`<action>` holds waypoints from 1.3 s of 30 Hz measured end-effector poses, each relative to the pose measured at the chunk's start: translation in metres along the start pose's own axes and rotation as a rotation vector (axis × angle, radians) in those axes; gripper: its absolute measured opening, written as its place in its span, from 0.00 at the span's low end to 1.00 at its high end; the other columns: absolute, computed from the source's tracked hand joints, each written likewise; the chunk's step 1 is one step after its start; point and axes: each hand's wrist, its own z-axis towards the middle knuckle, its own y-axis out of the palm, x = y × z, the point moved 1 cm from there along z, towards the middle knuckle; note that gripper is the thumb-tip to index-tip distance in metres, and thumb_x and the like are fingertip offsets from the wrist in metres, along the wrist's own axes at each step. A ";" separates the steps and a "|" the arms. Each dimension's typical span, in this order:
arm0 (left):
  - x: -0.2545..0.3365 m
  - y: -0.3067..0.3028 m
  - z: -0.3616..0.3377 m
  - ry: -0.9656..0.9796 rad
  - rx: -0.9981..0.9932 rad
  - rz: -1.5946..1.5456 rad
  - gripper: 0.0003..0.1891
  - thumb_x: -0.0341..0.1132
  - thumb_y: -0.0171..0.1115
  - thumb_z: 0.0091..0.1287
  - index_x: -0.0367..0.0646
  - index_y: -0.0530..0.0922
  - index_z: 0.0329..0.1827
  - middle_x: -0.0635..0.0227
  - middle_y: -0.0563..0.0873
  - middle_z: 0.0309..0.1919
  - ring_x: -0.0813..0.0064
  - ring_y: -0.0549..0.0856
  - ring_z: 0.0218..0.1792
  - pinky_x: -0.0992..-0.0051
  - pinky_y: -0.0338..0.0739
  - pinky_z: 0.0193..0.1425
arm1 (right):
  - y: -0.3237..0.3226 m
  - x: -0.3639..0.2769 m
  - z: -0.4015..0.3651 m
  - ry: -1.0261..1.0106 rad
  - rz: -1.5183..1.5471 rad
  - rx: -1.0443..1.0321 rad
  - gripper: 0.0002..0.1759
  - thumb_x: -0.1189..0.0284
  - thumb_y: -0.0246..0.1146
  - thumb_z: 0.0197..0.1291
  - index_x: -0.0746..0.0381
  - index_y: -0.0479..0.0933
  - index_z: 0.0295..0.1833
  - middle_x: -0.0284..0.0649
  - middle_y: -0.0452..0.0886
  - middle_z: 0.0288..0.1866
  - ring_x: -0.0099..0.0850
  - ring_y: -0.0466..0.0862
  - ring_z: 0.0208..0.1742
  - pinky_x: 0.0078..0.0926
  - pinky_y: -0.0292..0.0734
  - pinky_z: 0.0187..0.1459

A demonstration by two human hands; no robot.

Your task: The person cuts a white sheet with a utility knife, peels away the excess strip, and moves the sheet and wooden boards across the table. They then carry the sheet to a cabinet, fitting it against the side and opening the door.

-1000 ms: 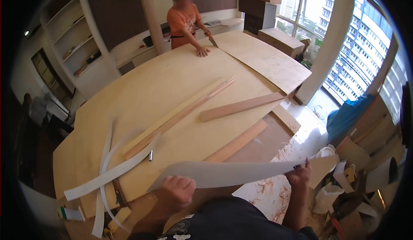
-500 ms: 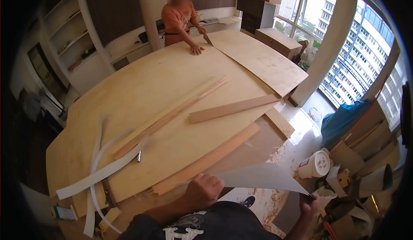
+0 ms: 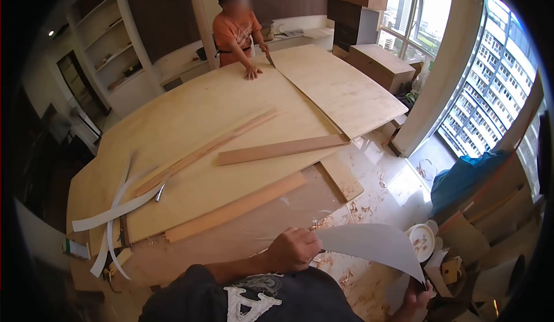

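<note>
A thin, pale grey strip (image 3: 372, 244) of sheet material bows between my two hands. My left hand (image 3: 296, 248) is closed in a fist around its narrower-looking end, in front of my chest. At lower right, my right hand (image 3: 418, 296) pinches the far corner, where a small dark patch shows between the fingers. The strip's middle hangs free above the shavings-covered floor. Beyond my left hand lies the large plywood board (image 3: 190, 99), its near edge beside an orange-brown plank (image 3: 236, 206).
Across the board a person in an orange shirt (image 3: 235, 32) holds a handsaw (image 3: 270, 60) at a cut line, other hand flat on the wood. Wooden battens (image 3: 283, 149) and curled white strips (image 3: 118, 209) lie on the board. A white bucket (image 3: 421, 241) and offcuts stand right.
My view has shifted, so the board and planks appear farther left. Both hands keep hold of the strip, which now appears farther right. The person's saw stays at the cut.
</note>
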 end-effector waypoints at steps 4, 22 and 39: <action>0.017 0.040 0.045 0.033 0.034 -0.080 0.07 0.33 0.69 0.58 0.44 0.80 0.37 0.67 0.81 0.31 0.65 0.83 0.32 0.65 0.76 0.34 | -0.006 -0.040 0.028 -0.042 -0.050 -0.007 0.21 0.68 0.54 0.67 0.74 0.74 0.58 0.57 0.81 0.57 0.49 0.81 0.58 0.46 0.72 0.67; -0.062 0.195 0.233 -0.030 0.146 -0.470 0.07 0.32 0.67 0.64 0.39 0.78 0.35 0.61 0.77 0.30 0.58 0.81 0.32 0.63 0.77 0.36 | 0.118 -0.131 0.164 -0.440 -0.314 -0.085 0.20 0.68 0.54 0.68 0.73 0.74 0.56 0.56 0.82 0.55 0.47 0.81 0.56 0.44 0.73 0.65; -0.149 0.340 0.339 -0.227 -0.046 -0.466 0.06 0.32 0.65 0.63 0.42 0.78 0.30 0.59 0.80 0.27 0.54 0.84 0.29 0.58 0.79 0.32 | 0.182 -0.217 0.301 -0.835 -0.875 0.064 0.18 0.68 0.57 0.68 0.70 0.74 0.56 0.54 0.82 0.55 0.46 0.81 0.56 0.43 0.74 0.61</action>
